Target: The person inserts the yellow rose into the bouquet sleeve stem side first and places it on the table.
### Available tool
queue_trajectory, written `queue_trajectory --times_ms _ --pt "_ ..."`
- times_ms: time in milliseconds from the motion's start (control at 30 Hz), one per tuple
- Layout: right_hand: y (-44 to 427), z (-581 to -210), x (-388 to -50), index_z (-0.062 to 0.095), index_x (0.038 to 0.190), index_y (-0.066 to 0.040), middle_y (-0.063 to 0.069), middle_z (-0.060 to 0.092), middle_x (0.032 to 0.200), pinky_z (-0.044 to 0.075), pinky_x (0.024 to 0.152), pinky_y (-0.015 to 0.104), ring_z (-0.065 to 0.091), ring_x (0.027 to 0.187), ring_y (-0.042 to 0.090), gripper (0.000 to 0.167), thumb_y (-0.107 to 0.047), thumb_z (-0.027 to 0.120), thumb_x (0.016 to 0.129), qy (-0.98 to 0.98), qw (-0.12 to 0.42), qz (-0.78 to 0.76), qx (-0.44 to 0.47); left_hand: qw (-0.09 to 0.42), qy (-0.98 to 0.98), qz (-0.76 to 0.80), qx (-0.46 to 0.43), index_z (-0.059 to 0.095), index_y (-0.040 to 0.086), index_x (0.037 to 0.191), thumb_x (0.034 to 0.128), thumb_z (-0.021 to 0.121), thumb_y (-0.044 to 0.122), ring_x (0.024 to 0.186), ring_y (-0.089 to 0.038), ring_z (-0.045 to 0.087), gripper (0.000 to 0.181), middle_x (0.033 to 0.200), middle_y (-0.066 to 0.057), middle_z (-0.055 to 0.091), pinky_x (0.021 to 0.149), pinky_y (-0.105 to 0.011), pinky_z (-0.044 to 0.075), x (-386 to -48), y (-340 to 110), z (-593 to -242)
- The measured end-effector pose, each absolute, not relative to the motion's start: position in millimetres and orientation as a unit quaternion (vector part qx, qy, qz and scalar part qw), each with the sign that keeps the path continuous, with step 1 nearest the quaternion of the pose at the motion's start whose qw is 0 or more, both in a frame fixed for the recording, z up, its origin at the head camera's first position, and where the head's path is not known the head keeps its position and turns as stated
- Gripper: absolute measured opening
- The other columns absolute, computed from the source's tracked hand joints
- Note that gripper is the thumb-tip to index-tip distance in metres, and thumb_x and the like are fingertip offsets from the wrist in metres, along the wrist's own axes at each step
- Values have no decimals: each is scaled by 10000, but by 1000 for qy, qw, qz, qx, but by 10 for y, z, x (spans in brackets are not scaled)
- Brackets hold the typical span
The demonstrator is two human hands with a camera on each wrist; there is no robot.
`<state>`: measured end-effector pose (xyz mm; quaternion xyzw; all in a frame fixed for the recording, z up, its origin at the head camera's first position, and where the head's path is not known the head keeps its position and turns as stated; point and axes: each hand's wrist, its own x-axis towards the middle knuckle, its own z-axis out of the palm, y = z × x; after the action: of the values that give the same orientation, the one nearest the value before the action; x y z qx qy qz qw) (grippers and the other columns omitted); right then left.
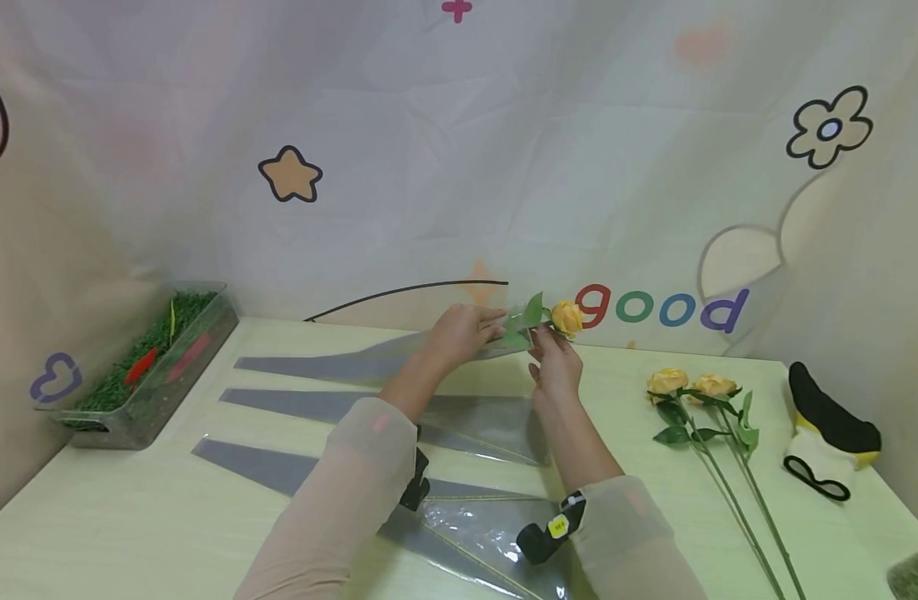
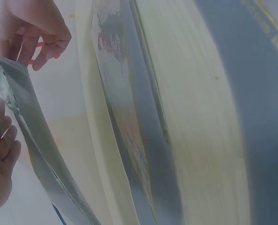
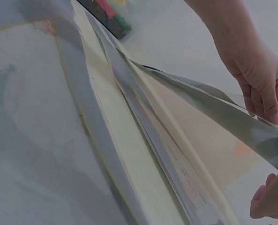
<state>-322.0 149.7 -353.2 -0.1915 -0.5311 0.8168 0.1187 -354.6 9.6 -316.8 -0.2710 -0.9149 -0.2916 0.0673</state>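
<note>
In the head view, a yellow artificial rose [image 1: 567,318] with green leaves pokes from the wide end of a grey-and-clear plastic flower sleeve [image 1: 384,358]. My left hand [image 1: 462,333] pinches the sleeve's upper edge between thumb and fingers, as the right wrist view also shows. At the wide end, just under the bloom, my right hand [image 1: 556,362] grips the sleeve's lower edge with curled fingers. The sleeve [image 2: 49,159] is lifted above the table in the left wrist view. How far the stem reaches inside is hidden.
Two more flat sleeves [image 1: 279,402] [image 1: 489,533] lie nearer me, partly under my arms. Right of them lie two yellow roses [image 1: 667,382] on long stems and a black-and-white plush item [image 1: 834,421]. A clear bin of artificial grass [image 1: 147,367] stands left. A printed curtain [image 1: 459,167] hangs behind.
</note>
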Motion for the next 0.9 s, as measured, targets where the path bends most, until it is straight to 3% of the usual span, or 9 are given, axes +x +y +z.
queue_trajectory --times_ms 233,433,700,900 --pt "1475 -3530 -3214 633 1173 -73 -160 639 680 350 738 276 528 850 114 357 -327 554 934 -540 135 806 -200 69 -917 -281 -275 570 118 1272 912 586 244 436 -81 298 382 796 -89 673 529 -212 344 -3522 78 -3150" --pt "1441 -3534 -3195 602 1234 -77 -131 628 805 349 727 250 486 840 99 375 -302 554 939 -544 149 801 -200 74 -917 -278 -277 578 115 1266 908 592 250 440 -78 302 383 855 -85 682 515 -202 330 -3522 71 -3158" --pt "1398 -3548 -3184 558 1224 -49 -34 597 937 348 689 246 494 816 94 341 -239 550 942 -575 185 777 -178 73 -917 -275 -280 576 112 1271 906 590 266 398 -75 274 396 544 -28 537 475 -205 314 -3525 57 -3164" --pt "1384 -3547 -3180 360 1377 -86 28 535 1024 370 760 276 502 834 114 498 -235 549 941 -574 183 779 -175 79 -920 -268 -276 580 125 1269 911 589 265 397 -78 261 384 453 27 403 483 -212 314 -3515 35 -3147"
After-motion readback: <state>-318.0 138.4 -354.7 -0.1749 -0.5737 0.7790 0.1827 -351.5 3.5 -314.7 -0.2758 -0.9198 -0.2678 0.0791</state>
